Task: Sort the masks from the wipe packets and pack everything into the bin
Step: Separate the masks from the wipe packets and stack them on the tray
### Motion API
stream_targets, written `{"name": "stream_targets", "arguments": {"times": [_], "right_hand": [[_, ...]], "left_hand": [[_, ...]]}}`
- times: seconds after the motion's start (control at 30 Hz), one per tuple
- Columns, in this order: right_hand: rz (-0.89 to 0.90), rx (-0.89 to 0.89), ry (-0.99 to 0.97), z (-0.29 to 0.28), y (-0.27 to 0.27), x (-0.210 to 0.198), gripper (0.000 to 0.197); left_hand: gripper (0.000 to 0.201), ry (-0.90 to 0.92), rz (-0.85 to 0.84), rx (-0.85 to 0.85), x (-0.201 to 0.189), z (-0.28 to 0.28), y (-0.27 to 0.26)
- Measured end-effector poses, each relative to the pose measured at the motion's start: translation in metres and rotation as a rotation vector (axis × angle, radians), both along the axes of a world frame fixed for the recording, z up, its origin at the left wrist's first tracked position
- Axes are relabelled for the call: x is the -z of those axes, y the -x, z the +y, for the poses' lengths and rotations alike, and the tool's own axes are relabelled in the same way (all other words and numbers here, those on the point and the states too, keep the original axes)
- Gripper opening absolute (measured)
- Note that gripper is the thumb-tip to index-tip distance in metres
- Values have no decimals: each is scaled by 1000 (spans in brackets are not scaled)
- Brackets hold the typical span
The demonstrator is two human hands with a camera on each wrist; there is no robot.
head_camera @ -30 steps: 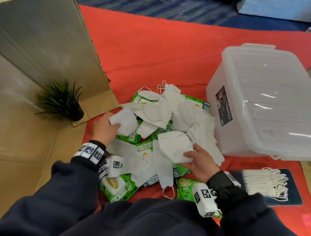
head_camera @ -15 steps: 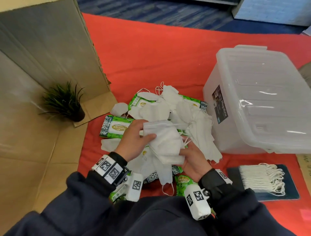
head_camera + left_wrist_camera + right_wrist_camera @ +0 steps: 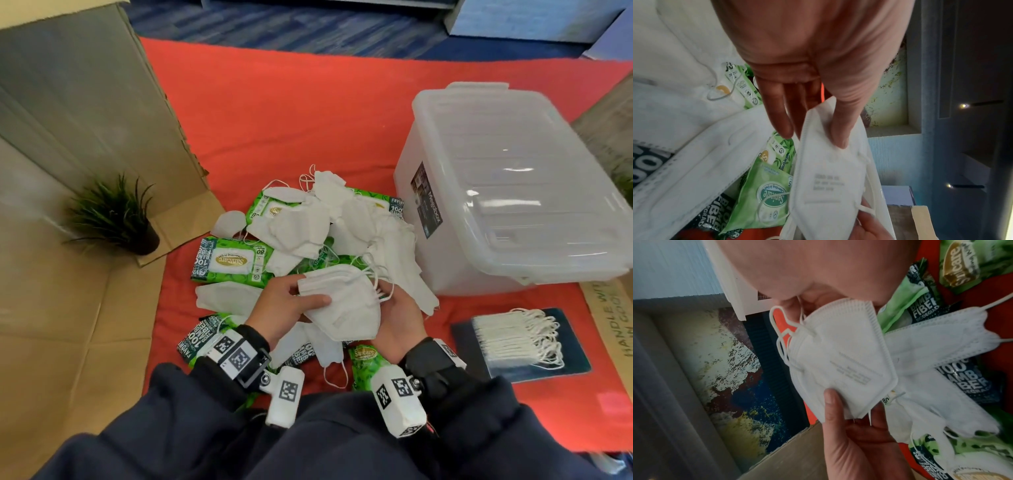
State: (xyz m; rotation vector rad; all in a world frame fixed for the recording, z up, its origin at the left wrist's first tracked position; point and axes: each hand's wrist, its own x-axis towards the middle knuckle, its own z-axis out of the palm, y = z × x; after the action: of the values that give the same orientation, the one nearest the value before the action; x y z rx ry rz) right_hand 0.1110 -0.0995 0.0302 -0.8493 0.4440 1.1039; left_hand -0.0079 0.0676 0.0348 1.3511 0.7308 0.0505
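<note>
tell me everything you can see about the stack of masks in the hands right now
The stack of masks is a small bundle of white, fold-flat masks of soft fabric-like material, with ridged edges, thin elastic ear loops trailing off one end and faint grey print on the outer face. It is held above the mixed pile, tilted. The left hand pinches one side, thumb on top; the right hand cups the other end, the loops against its fingers.

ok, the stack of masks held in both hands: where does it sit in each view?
Head: stack of masks low centre, between left hand and right hand.
Left wrist: lower centre.
Right wrist: centre.
Shared landmark: green wipe packets.
</note>
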Motion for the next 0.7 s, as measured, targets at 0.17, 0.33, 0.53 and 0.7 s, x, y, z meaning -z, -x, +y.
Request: {"name": "stream_targets", "arguments": {"times": [0.17,0.33,0.53,0.7], "right_hand": [[-89,27,-12,-6,0,-10,65],[-454,-174,198,-16,9,-9,32],[-476,-50,346,-32,14,-3,20],[-219,64,198,-53,-3,-14,28]], "left_hand": [[38,-68,-29,-93,0,-2,1],[54,-258,-111,75,4,-1,6],[32,-518,-58,325,14,-4,14],[12,-738,75,540,19,-3,22]]}}
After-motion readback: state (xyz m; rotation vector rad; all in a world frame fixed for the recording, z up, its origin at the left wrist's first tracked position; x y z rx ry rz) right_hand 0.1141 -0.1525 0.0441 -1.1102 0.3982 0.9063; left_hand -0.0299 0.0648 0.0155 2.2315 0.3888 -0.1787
